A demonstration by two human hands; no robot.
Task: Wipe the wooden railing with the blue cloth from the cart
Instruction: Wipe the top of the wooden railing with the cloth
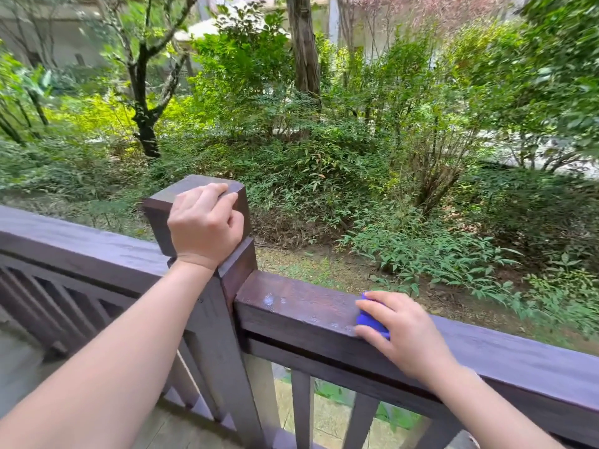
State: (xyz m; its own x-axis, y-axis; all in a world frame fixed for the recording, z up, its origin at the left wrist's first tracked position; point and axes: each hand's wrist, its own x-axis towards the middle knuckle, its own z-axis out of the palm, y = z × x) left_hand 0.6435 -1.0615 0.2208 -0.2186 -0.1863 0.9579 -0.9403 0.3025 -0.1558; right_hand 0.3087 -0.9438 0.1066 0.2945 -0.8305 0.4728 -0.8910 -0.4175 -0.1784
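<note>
A dark brown wooden railing (301, 306) runs from the left edge to the lower right, joined at a square corner post (233, 270). My right hand (402, 332) presses a bunched blue cloth (369, 322) flat on the top rail, right of the post. Most of the cloth is hidden under my fingers. Pale spots (270, 299) mark the rail between the post and the cloth. My left hand (204, 225) grips the top of the post, fingers curled over its far edge.
Vertical balusters (301, 409) stand below the rail, with slanted lattice (64, 306) under the left section. Beyond the railing lie shrubs, trees and leaf-strewn ground (308, 257). Pale deck floor (19, 367) shows at lower left. The cart is out of view.
</note>
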